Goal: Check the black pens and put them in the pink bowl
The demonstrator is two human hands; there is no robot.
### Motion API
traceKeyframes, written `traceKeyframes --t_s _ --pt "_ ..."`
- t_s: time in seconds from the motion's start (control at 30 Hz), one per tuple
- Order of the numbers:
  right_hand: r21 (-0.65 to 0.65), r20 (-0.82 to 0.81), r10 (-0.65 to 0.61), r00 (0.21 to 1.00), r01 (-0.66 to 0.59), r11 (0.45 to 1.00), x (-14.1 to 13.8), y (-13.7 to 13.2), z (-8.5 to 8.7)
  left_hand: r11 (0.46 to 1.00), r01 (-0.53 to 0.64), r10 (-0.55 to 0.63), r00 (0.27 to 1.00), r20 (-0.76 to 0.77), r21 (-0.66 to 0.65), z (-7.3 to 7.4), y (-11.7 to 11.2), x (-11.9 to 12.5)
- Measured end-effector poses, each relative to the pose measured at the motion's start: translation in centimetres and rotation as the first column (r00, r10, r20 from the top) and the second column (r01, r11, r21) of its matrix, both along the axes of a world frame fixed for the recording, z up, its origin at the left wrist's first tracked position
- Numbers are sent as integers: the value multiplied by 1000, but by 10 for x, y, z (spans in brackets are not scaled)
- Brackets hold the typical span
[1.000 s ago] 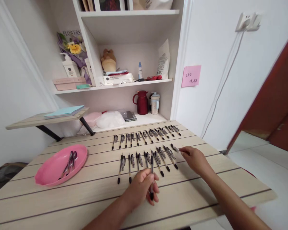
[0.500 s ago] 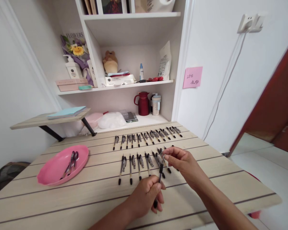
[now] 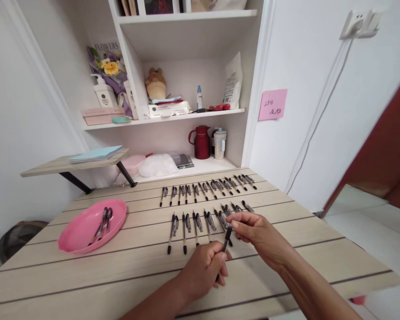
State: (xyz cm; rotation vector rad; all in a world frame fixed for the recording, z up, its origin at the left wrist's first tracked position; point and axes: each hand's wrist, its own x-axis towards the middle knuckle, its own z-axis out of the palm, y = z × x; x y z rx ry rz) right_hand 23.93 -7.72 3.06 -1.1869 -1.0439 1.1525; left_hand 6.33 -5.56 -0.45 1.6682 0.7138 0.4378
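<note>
My left hand [image 3: 205,269] is closed around a black pen [image 3: 227,239], which slants up and to the right with its tip end at the top. My right hand [image 3: 258,233] pinches thumb and forefinger together right at that tip; whatever sits in the pinch is too small to make out. Just beyond both hands lies a near row of pens with clear barrels and their caps [image 3: 188,222] beside them, partly hidden by my hands. Farther back runs a second row of pens [image 3: 205,191], each with a cap alongside.
On the left of the slatted wooden table [image 3: 120,284] stands a pink tray [image 3: 70,231] with several pens [image 3: 103,224] in it. Behind it is a small raised shelf [image 3: 50,165] with blue paper [image 3: 96,154]. A red jug [image 3: 202,142] and a cup [image 3: 220,144] stand in the shelving at the back.
The view has shifted slightly, so everything sits a little to the right. My right fingers stay at the pen's tip, and my left hand keeps its hold on the pen.
</note>
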Motion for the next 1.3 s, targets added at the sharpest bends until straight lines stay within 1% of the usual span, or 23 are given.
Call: traceKeyframes --t_s 0.1,0.2,0.3,0.47,0.53,0.63,0.7,0.77,0.93,1.1,1.13,1.23,1.3 --pt "20 -4 -1 1000 1 1000 -1 1 -1 999 -10 10 1000 -20 34 2 -1 1" --pt "55 19 -23 1000 22 998 -3 1 1 994 -41 44 999 -29 100 5 -4 2" --pt "74 38 -34 999 31 997 -5 -1 5 987 -59 60 998 -2 149 6 -6 3" --pt "67 34 -15 999 13 998 -9 -5 12 991 -45 40 998 46 129 7 -7 3" --pt "73 36 -10 999 7 997 -10 -5 13 990 -46 40 998 46 134 8 -6 2" --pt "104 83 -20 996 11 995 -9 -3 12 989 -40 36 999 32 141 9 -5 1" --pt "97 98 15 995 -25 995 -8 -3 12 991 -36 33 999 30 132 10 -5 1" --pt "81 75 38 996 -44 996 -8 -4 12 990 -38 34 999 35 133 9 -5 1" --pt "112 24 -58 998 55 992 -11 -4 10 990 -45 42 999 26 137 6 -6 2" --pt "99 -32 35 999 -32 995 -12 -4 7 992 -37 35 999 16 123 3 -5 2" --pt "96 -32 24 999 -21 995 -11 -4 6 991 -31 30 999 13 127 3 -5 2" --pt "80 7 -66 998 66 995 -12 -3 3 990 -29 29 1000 3 135 4 -4 3" --pt "76 4 -64 998 63 995 -12 -3 3 990 -37 37 999 1 135 4 -4 3"
